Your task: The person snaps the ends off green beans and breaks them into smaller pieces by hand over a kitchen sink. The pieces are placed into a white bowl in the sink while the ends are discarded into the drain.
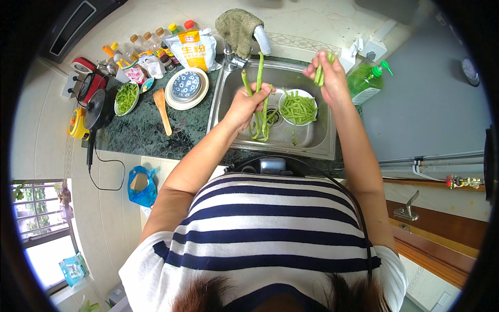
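Observation:
My left hand [251, 102] grips several long green beans [260, 72] above the left side of a steel sink [249, 80]. Their lower ends hang toward the basin floor. Over the sink's back right corner, my right hand [329, 76] is closed around short bean pieces [319, 74]. Between and below the hands, a white bowl [281, 102] full of cut bean pieces [298, 107] stands inside the basin. The drain [275, 118] lies left of this bowl, with bean scraps around it.
A faucet [232, 60] draped with a cloth [238, 29] rises behind the sink. Stacked dishes [206, 84], a wooden spatula [160, 109], a plate of greens [126, 98] and a lidded pan [97, 111] occupy the left counter. A green soap bottle [364, 84] stands to the right.

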### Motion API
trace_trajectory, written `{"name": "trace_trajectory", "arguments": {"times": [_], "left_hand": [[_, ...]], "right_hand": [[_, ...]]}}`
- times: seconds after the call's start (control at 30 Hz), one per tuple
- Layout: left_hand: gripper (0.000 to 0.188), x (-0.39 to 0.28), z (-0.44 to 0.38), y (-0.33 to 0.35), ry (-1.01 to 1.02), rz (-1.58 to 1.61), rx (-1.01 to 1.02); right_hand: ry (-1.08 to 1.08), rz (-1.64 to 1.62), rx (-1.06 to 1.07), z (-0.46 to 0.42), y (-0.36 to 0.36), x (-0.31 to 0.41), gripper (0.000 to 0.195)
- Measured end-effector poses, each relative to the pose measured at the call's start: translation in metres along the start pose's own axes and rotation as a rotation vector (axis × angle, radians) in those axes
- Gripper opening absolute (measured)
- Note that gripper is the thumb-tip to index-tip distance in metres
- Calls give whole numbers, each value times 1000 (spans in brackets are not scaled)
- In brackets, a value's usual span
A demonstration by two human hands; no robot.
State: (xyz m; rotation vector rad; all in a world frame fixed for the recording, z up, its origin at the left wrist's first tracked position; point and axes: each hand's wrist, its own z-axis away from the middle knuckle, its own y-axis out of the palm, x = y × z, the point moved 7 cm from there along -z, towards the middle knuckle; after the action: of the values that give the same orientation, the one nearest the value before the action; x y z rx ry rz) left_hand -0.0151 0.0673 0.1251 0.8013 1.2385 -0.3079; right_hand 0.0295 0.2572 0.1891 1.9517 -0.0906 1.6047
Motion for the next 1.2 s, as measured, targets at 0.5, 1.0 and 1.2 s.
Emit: {"name": "trace_trajectory", "arguments": {"times": [0.5,1.0,1.2], "left_hand": [[27,-18,3,-9,-178,-384,144],[20,-26,6,-9,5,-465,80],[19,-25,4,1,73,-263,-30]], "right_hand": [[324,171,266,33,43,-45,17],[-965,1426,798,58,97,-1,16],[-231,747,297,28,54,-43,8]]}}
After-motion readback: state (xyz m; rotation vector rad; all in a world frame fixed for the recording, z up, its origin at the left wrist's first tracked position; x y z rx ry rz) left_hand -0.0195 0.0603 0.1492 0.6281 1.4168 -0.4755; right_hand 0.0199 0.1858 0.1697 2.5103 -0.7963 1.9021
